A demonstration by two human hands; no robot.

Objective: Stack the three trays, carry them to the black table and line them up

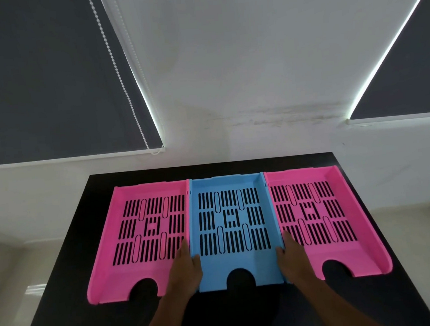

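Observation:
Three slotted trays lie side by side on the black table (64,293): a pink tray (106,266) on the left, a blue tray (259,263) in the middle, another pink tray (367,251) on the right. Their side walls touch. My left hand (184,269) grips the blue tray's left wall near its front corner, thumb inside the tray. My right hand (292,257) grips its right wall the same way. All three trays rest flat, with their notched fronts toward me.
The table's far edge (209,165) runs close to a white wall. Two dark roller blinds hang at the upper left (46,86) and upper right (408,68), with a bead cord (120,77) on the left one. Pale floor shows on both sides of the table.

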